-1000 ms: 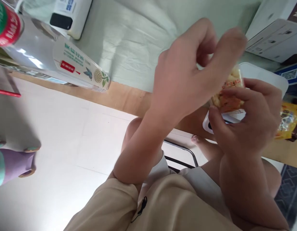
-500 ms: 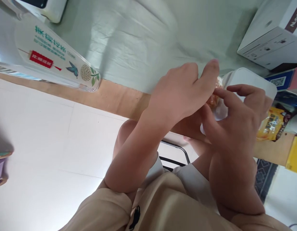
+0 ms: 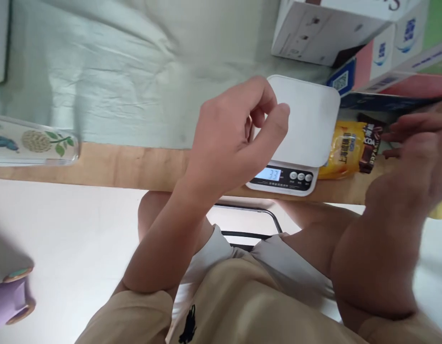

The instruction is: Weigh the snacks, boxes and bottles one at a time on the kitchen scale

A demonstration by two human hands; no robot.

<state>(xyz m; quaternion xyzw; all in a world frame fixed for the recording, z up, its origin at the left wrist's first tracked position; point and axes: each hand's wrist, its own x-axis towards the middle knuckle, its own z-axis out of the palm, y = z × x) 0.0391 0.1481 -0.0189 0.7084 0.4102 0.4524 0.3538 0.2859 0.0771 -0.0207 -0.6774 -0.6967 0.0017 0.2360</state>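
Observation:
My left hand [image 3: 235,134] hovers over the left part of a white kitchen scale [image 3: 307,119], its fingers curled in and the thumb bent across. Whatever the curled fingers hold, if anything, is hidden. The lit display [image 3: 270,174] reads about 33, partly covered by the wrist side of the hand. No item shows on the visible part of the plate. Off to the right, my right hand [image 3: 417,153] is blurred, its fingers stretched and apart beyond the yellow and brown snack bag [image 3: 346,148] that lies beside the scale.
Behind the scale stand a white box [image 3: 307,36] and several stacked cartons [image 3: 389,62]. A clear bottle-like container with a flower print [image 3: 38,142] lies at the left on the wooden table edge [image 3: 135,165]. Pale green cloth [image 3: 128,91] covers the table.
My two hands have parted. The right one has moved away to the right, uncovering the scale. The orange wrapped item seen between them is out of sight. The view has shifted right.

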